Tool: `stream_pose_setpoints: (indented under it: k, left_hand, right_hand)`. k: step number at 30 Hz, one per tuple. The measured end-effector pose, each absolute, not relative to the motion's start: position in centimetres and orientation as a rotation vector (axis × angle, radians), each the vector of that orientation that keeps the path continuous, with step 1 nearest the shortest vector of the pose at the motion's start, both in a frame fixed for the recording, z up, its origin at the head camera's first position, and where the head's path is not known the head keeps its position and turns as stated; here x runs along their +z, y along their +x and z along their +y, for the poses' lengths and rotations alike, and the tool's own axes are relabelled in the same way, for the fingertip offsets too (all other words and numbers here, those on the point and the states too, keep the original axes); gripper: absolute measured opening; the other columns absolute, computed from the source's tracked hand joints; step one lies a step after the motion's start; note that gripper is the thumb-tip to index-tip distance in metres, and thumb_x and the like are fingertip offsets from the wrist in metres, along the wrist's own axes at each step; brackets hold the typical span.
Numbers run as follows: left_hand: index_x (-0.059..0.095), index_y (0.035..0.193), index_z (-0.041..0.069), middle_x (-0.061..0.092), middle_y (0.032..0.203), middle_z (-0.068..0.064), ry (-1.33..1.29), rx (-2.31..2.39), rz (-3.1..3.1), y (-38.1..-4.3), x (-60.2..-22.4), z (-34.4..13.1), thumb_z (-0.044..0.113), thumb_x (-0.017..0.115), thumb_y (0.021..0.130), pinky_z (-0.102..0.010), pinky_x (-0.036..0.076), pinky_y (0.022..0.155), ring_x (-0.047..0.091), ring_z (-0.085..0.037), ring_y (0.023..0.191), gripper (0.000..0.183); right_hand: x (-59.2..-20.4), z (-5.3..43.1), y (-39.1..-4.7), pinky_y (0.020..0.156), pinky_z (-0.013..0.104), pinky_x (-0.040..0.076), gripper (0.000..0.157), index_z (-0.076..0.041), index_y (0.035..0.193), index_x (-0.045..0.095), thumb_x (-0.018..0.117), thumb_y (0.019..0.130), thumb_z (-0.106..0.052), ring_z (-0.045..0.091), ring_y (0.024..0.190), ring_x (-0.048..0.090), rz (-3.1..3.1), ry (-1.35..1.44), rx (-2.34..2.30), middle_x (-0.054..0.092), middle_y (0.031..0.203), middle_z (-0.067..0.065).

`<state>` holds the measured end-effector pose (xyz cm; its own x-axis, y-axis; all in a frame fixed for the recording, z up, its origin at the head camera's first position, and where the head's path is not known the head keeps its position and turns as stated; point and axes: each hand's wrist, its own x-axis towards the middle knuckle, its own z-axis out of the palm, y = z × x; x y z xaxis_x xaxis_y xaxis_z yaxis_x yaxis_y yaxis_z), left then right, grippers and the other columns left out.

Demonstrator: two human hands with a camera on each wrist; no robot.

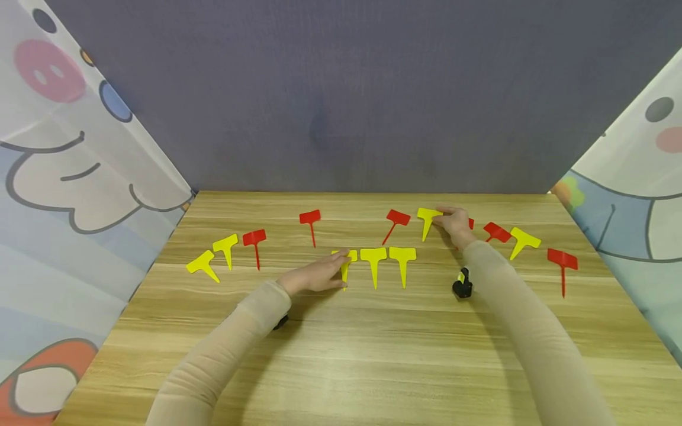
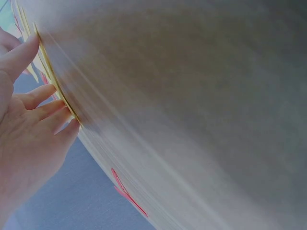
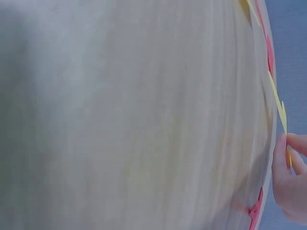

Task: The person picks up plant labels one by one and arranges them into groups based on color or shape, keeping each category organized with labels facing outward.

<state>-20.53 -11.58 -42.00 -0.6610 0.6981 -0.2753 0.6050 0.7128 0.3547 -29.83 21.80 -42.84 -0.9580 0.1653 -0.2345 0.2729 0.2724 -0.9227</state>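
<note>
Yellow and red T-shaped plastic-looking tags lay spread across a wood-grain surface (image 1: 346, 355) as a person in cream sleeves (image 1: 213, 361) worked with both bare hands. The right hand (image 1: 455, 225) pinched a yellow tag (image 1: 428, 215) by the right edge of its head, its stem pointing toward the person; the right wrist view showed thumb and finger on either side of it. The left hand (image 1: 318, 274), its fingers extended rather than curled, touched a second yellow tag (image 1: 346, 269) that lay on the surface. That tag stood first in a row of three, with a middle yellow tag (image 1: 374, 255) and a right-end yellow tag (image 1: 402, 255) just beside it, stems all toward the person. The label faces in sight showed plain, flat color. A red tag (image 1: 395, 218) lay between the hands, near the far edge, while another red tag (image 1: 471, 223) showed partly behind the right hand. Further red and yellow tags lay at either side. A small black device (image 1: 462, 285) showed beside the right forearm. A dark gray-blue panel (image 1: 346, 106) rose behind, flanked by cartoon-printed sheets (image 1: 42, 177), the left one bearing a pink snout.
</note>
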Motion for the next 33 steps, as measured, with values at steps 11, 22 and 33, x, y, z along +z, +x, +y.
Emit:
stream_pose_setpoints:
  k: [11,22,33]
  left_hand:
    - [0.025,0.137,-0.002,0.008,0.146,-0.016,0.996,0.327,2.524,-20.6,-41.9,-11.5,0.031,0.051,0.089,-0.038,0.014,0.107,0.013,-0.028,0.133,0.064]
    - [0.025,0.137,-0.002,0.008,0.146,-0.015,0.988,0.326,2.523,-20.5,-41.9,-11.5,0.031,0.051,0.089,-0.037,0.015,0.107,0.013,-0.027,0.133,0.063]
    - [0.024,0.137,-0.001,0.007,0.147,-0.015,0.982,0.329,2.514,-20.5,-41.9,-11.6,0.032,0.051,0.089,-0.037,0.014,0.108,0.012,-0.026,0.133,0.064]
  right_hand:
    - [-41.7,22.0,-28.4,0.089,0.029,0.043,0.046,0.007,0.131,0.035,0.047,0.087,0.006,0.003,0.078,0.058,2.197,0.376,-1.994,0.031,0.136,0.024]
    - [-40.9,22.0,-26.8,0.094,0.033,0.039,0.046,0.007,0.133,0.031,0.044,0.088,0.005,0.005,0.081,0.058,2.101,0.345,-2.007,0.023,0.141,0.022]
    - [-41.2,22.4,-25.5,0.086,0.025,0.045,0.046,0.009,0.132,0.03,0.045,0.088,0.005,0.0,0.074,0.059,2.092,0.297,-1.967,0.021,0.14,0.025]
